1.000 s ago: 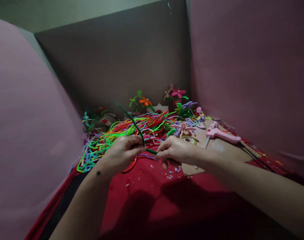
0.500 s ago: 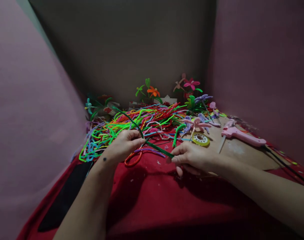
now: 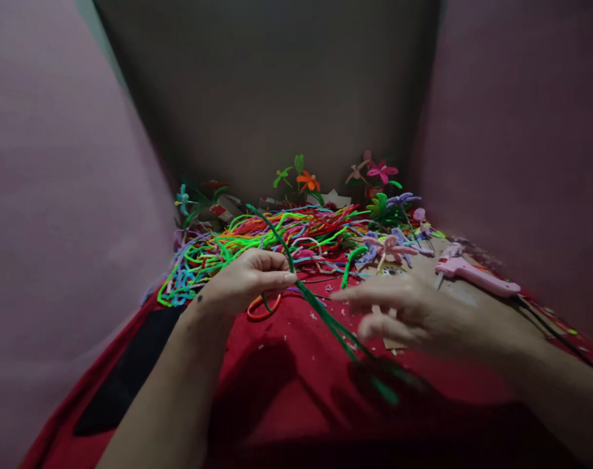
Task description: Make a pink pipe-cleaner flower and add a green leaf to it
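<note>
Dark green pipe cleaners (image 3: 320,308) are pinched between the thumb and fingers of my left hand (image 3: 257,275). One end curves up and away over the pile, while several loose ends spread down to the right, blurred at their tips. Just right of these strands, my right hand (image 3: 403,309) is open with its fingers apart, smeared by motion and holding nothing. Below my left hand lie the orange-red loops (image 3: 264,312) of what look like scissor handles. A bent bright green piece (image 3: 349,266) lies beyond my right fingers.
A heap of colourful pipe cleaners (image 3: 276,234) covers the back of the red cloth (image 3: 276,404). Fuzzy flowers (image 3: 308,180) stand behind it. A pink glue gun (image 3: 476,275) rests on cardboard at right, and a dark flat object (image 3: 125,378) lies at left.
My right hand has let go of the green pipe cleaners and moved right, its fingers opening. The strands' lower ends now fan out. The view has shifted slightly.
</note>
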The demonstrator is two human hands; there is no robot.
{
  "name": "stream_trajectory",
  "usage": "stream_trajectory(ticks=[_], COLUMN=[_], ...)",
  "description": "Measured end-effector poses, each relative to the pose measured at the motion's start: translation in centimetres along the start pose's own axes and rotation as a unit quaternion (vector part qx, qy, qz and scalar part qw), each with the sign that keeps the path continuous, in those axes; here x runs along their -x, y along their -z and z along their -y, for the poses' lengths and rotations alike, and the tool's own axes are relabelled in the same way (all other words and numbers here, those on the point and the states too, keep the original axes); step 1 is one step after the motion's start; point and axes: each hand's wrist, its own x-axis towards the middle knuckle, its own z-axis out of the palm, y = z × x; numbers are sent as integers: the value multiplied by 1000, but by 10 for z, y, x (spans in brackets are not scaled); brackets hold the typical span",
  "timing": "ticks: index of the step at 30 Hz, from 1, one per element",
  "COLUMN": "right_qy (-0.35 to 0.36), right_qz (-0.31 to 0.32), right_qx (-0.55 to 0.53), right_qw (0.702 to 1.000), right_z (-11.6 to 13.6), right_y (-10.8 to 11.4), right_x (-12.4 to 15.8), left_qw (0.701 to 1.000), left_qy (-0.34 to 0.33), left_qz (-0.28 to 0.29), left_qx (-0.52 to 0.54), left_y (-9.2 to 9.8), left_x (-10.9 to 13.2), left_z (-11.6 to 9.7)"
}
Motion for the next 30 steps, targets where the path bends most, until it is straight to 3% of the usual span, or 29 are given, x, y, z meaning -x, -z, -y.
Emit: stream_trajectory(ticks=[2,4,8,11,14,17,20,26,30], right_qy=[102,185,174,130,27,-89,-158,-221,-222], right_qz=[-106,-134,-126,-120,-117,-97,-78,-59,-73], right_qx=[85,165,296,308,201,25,-88,-229,-306], right_qw=[985,959,931,935,972,991,980,946,923], right_z=[3,-1,-14,-16,-11,-5,-2,-1,-8], right_y=[7,4,-10,-14,-18,-23,-24,-21,-23], right_x=[-14,-31,-51,-47,-37,-32,-32,-38,-41], left_qw=[998,996,995,998,1000,1000,1000,997,980], left_qy=[-2,-12,-7,-1,-19,-22,-23,-60,-129], left_qz=[55,87,95,64,0,-14,-13,-51,-146], left_qx=[-2,-3,2,7,1,-2,9,26,-29], left_y=[-6,-12,-17,-15,-17,-22,-25,-30,-37], left_x=[3,5,6,7,6,5,3,0,1], left_z=[-5,-8,-10,-8,-6,-7,-6,-4,-11])
